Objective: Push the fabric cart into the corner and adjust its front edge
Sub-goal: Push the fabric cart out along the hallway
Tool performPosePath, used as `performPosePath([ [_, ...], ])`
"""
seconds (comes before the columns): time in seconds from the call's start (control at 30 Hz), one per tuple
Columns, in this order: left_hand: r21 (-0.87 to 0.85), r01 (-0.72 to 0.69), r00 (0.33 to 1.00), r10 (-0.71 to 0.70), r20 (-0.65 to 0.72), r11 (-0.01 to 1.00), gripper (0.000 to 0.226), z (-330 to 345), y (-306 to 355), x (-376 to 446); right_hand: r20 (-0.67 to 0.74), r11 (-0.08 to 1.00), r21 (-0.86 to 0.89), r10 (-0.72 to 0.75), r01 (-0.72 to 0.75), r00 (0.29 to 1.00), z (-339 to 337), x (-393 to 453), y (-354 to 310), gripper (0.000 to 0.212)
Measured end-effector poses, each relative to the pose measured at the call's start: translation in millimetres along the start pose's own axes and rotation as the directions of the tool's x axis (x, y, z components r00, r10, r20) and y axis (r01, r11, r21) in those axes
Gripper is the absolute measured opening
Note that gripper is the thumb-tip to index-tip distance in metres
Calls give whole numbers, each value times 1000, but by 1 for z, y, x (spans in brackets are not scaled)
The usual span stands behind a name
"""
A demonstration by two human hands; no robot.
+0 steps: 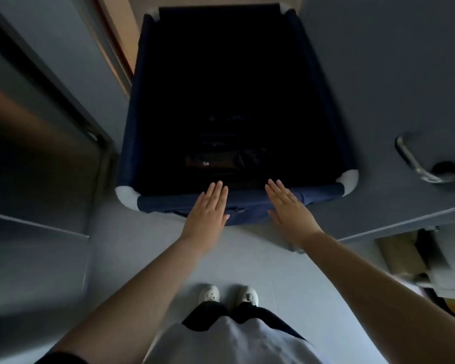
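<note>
The fabric cart (237, 101) fills the upper centre of the frame, a deep navy cloth bin slung on a frame with pale rounded corner caps (348, 183). It is set between a grey wall at the upper left and a grey door (378, 74) at the right, its far end close under the top edge of the frame.

Both hands are laid flat and spread wide, gripping nothing. The left hand (208, 208) and the right hand (290, 206) are held over the front edge (247, 202) at the lower centre, fingertips reaching past the rim; whether the palms actually press on it cannot be told.

The cloth sides are judged soft and likely to give under a push, so force is best put on the stiff rim bar under the front hem, or near the corner caps. The load looks light (the bin appears nearly empty), and the cart is expected to move easily, though wheels are not seen.

The inside of the bin is almost black: only a faint crumpled dark shape (216, 160) is made out near the bottom. The far corners are partly cut off, the cart's base is hidden, and the door handle (415, 161) at the right is blurred.
</note>
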State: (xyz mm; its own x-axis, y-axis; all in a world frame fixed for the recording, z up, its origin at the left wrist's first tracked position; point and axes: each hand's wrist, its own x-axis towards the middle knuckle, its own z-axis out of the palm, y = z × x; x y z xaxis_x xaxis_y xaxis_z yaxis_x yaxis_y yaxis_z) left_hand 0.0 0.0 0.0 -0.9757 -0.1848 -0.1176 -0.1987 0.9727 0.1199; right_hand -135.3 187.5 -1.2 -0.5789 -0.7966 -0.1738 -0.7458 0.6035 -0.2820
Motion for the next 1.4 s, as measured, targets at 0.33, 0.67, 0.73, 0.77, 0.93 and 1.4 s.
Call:
performPosePath([
  [0.33, -6, -15, 995, 14, -96, 1000, 65, 38, -9, 5, -70, 993, 49, -106, 109, 992, 21, 10, 24, 68],
  [0.67, -94, -17, 995, 8, -97, 995, 81, 35, -18, 19, -161, 982, 7, -186, 190, 969, 12, 28, 40, 85],
  [0.73, -109, -13, 993, 0, -117, 994, 82, 35, -22, 25, -198, 981, 7, -190, 196, 961, 9, 32, 38, 82],
  [0.77, -118, -12, 993, -2, -121, 993, 82, 35, -23, 29, -211, 981, 3, -188, 193, 959, 8, 36, 38, 82],
  [0.93, -104, 3, 993, -15, -116, 995, 62, 33, -35, 53, -221, 985, -15, -171, 172, 960, 1, 59, 39, 81],
  [1.4, -270, 43, 967, -108, -232, 962, 43, 7, -70, 147, -362, 978, 200, 123, -52, 924, -15, 161, 36, 31],
])
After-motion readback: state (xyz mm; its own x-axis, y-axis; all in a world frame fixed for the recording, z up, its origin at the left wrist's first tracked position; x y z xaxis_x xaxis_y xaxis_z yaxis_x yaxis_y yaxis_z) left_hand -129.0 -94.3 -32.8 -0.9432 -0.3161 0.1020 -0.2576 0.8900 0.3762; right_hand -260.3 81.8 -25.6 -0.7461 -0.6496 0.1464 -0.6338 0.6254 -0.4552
